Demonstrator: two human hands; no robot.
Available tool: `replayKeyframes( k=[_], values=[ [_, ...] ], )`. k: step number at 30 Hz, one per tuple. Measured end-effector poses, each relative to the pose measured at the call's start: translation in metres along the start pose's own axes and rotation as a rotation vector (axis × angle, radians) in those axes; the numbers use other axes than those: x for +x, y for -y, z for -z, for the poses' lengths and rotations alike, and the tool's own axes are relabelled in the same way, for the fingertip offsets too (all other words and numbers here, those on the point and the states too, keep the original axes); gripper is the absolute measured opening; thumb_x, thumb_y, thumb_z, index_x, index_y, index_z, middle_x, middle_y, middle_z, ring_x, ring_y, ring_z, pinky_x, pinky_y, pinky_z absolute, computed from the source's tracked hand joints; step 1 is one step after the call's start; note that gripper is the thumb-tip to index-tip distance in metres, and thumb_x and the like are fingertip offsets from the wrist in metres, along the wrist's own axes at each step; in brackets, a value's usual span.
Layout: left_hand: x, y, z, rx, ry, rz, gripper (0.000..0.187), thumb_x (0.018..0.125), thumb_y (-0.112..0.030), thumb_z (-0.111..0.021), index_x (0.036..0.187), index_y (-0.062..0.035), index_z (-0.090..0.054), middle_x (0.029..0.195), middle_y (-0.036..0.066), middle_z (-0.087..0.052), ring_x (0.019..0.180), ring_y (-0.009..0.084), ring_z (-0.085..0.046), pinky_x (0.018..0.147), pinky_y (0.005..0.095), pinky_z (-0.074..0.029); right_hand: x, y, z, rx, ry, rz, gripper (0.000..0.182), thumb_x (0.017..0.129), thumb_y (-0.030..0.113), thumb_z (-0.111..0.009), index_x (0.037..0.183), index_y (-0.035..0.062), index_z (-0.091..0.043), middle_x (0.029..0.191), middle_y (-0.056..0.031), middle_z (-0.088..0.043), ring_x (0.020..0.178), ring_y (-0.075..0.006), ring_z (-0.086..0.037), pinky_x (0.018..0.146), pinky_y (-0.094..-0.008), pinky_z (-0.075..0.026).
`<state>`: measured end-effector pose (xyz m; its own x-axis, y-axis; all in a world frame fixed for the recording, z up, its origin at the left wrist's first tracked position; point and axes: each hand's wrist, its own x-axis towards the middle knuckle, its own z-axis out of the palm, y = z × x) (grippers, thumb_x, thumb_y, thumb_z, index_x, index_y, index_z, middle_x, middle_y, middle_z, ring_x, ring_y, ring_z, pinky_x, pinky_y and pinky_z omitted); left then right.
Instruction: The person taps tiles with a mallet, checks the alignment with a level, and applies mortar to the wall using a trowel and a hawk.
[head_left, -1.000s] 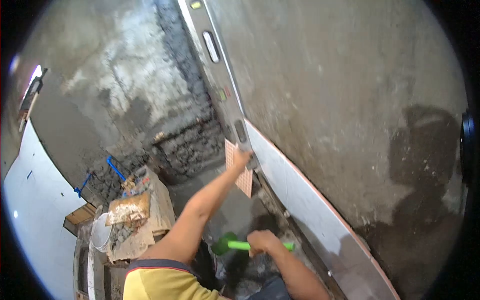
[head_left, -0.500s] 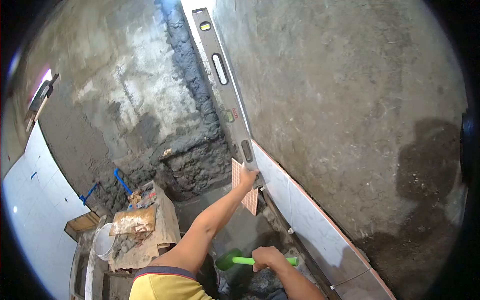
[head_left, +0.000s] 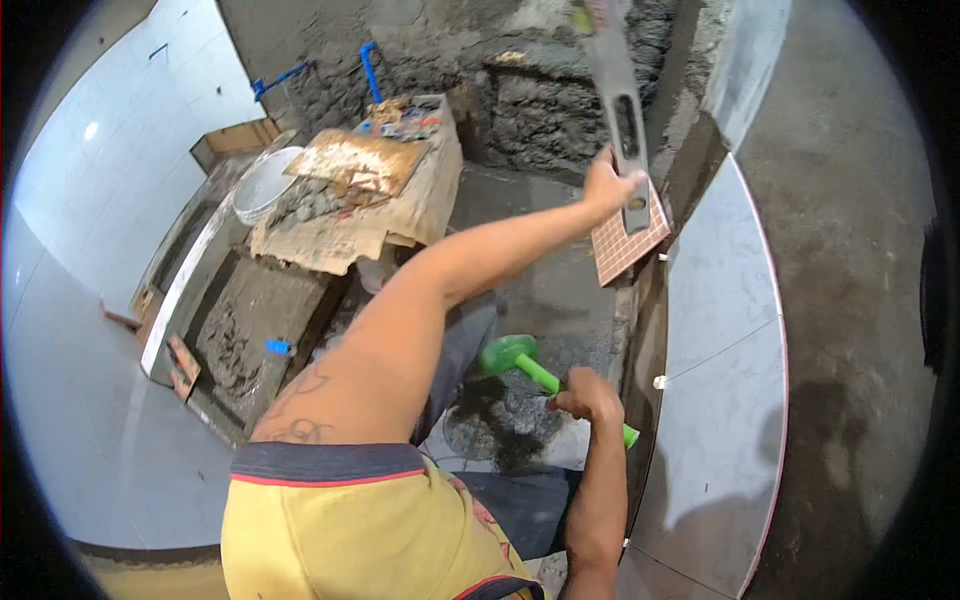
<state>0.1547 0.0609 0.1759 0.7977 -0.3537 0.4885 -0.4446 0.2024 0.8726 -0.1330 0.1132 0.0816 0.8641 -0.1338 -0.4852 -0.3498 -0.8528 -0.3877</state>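
Observation:
My left hand point(head_left: 608, 188) reaches far forward, its fingers wrapped round the lower end of a long grey spirit level point(head_left: 622, 95). The level stands steeply upright, with its top beyond the view's upper edge. Behind its foot, a reddish-brown gridded tile point(head_left: 618, 258) shows its patterned face near the wall corner. Closer to my body, my right hand point(head_left: 590, 395) is closed around the bright green handle of a mallet point(head_left: 510, 353). The mallet's dusty green head points left, low over the wet grey floor.
White marbled wall tiles point(head_left: 720, 290) line the right wall, with small white spacers at their lower edge. At left, a cardboard-covered stand point(head_left: 440, 170) holds a mortar-smeared board point(head_left: 355, 162) beside a clear bucket point(head_left: 265, 185). Blue pipes point(head_left: 370, 72) stick out of the rough back wall.
The view has tipped down and left, cutting off the level's top. The level's lower end now sits apart from the white tile edge, over the brown tile. Both hands keep their grips.

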Motion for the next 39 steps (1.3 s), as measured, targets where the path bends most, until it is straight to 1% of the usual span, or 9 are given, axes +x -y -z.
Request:
replayKeyframes(
  k=[4, 8, 12, 16, 22, 26, 28, 33, 39],
  values=[
    [0.018, -0.014, 0.070, -0.079, -0.318, -0.032, 0.044, 0.077, -0.005, -0.081, 0.115, -0.0014, -0.059, 0.105, 0.011, -0.071, 0.093, 0.0238, -0.070, 0.089, 0.0375, -0.055, 0.006, 0.017, 0.010, -0.003, 0.050, 0.007, 0.042, 0.076, 0.034, -0.088, 0.087, -0.0046, -0.075, 0.075, -0.0198, -0.072, 0.071, -0.0324, -0.073, 0.069, -0.0445, -0.056],
    [0.024, -0.017, 0.124, -0.409, -0.517, 0.262, 0.044, 0.083, 0.005, -0.073, 0.118, -0.0032, -0.047, 0.101, 0.013, -0.067, 0.081, 0.0248, -0.071, 0.059, 0.0374, -0.059, 0.028, 0.019, 0.007, -0.007, 0.158, -0.003, 0.039, 0.077, 0.034, -0.085, 0.087, -0.0030, -0.076, 0.075, -0.0176, -0.073, 0.074, -0.0295, -0.074, 0.073, -0.0440, -0.056],
    [0.007, 0.013, 0.175, -0.432, -0.596, 0.472, 0.045, 0.089, 0.009, -0.065, 0.126, -0.0029, -0.042, 0.123, 0.020, -0.062, 0.103, 0.0391, -0.071, 0.080, 0.0655, -0.062, 0.033, 0.024, 0.011, -0.056, 0.138, -0.007, 0.041, 0.076, 0.038, -0.084, 0.083, -0.0015, -0.076, 0.072, -0.0159, -0.073, 0.070, -0.0299, -0.073, 0.070, -0.0432, -0.056],
    [0.000, 0.039, 0.210, -0.485, -0.648, 0.661, 0.043, 0.091, 0.005, -0.066, 0.126, -0.0036, -0.043, 0.123, 0.020, -0.062, 0.111, 0.0416, -0.066, 0.093, 0.0735, -0.052, 0.034, 0.028, 0.017, -0.006, 0.110, -0.073, 0.044, 0.077, 0.041, -0.083, 0.080, -0.0020, -0.075, 0.071, -0.0162, -0.072, 0.065, -0.0296, -0.072, 0.065, -0.0417, -0.056],
    [0.012, 0.074, 0.225, -0.628, -0.713, 0.720, 0.045, 0.090, 0.005, -0.068, 0.128, -0.0035, -0.044, 0.126, 0.019, -0.060, 0.114, 0.0390, -0.066, 0.097, 0.0717, -0.051, 0.012, 0.018, 0.035, 0.192, 0.040, -0.196, 0.029, 0.082, 0.028, -0.081, 0.083, -0.0005, -0.074, 0.067, -0.0122, -0.069, 0.058, -0.0228, -0.066, 0.057, -0.0408, -0.052],
    [0.023, 0.111, 0.225, -0.636, -0.768, 0.717, 0.038, 0.090, 0.000, -0.070, 0.122, -0.0066, -0.049, 0.109, 0.013, -0.066, 0.096, 0.0312, -0.071, 0.074, 0.0518, -0.062, -0.012, 0.030, 0.057, 0.424, -0.162, -0.222, 0.036, 0.082, 0.029, -0.080, 0.089, -0.0042, -0.069, 0.070, -0.0069, -0.063, 0.058, -0.0157, -0.060, 0.052, -0.0344, -0.049],
    [0.027, 0.158, 0.213, -0.510, -0.829, 0.568, 0.035, 0.091, -0.003, -0.072, 0.119, -0.0104, -0.051, 0.099, 0.007, -0.066, 0.075, 0.0232, -0.066, 0.055, 0.0358, -0.051, -0.013, 0.060, 0.083, 0.509, -0.302, -0.182, 0.029, 0.084, 0.024, -0.079, 0.089, -0.0019, -0.069, 0.070, -0.0033, -0.062, 0.057, -0.0120, -0.055, 0.052, -0.0313, -0.046],
    [-0.013, 0.128, 0.193, -0.827, -0.756, 0.667, 0.036, 0.098, -0.024, -0.071, 0.125, -0.0170, -0.049, 0.111, -0.001, -0.064, 0.095, 0.0150, -0.060, 0.082, 0.0406, -0.047, 0.015, 0.179, 0.162, 0.574, -0.489, 0.137, 0.034, 0.091, 0.023, -0.078, 0.113, 0.0013, -0.062, 0.084, 0.0025, -0.056, 0.070, -0.0067, -0.050, 0.058, -0.0252, -0.041],
    [0.019, 0.131, 0.203, -0.322, -0.861, 0.572, 0.040, 0.090, -0.014, -0.074, 0.120, 0.0010, -0.053, 0.112, 0.022, -0.069, 0.108, 0.0367, -0.068, 0.095, 0.0444, -0.050, 0.101, 0.245, 0.149, 0.426, -0.515, 0.338, 0.028, 0.094, 0.020, -0.073, 0.111, -0.0006, -0.065, 0.085, -0.0020, -0.059, 0.076, -0.0115, -0.054, 0.068, -0.0270, -0.045]
  ],
)
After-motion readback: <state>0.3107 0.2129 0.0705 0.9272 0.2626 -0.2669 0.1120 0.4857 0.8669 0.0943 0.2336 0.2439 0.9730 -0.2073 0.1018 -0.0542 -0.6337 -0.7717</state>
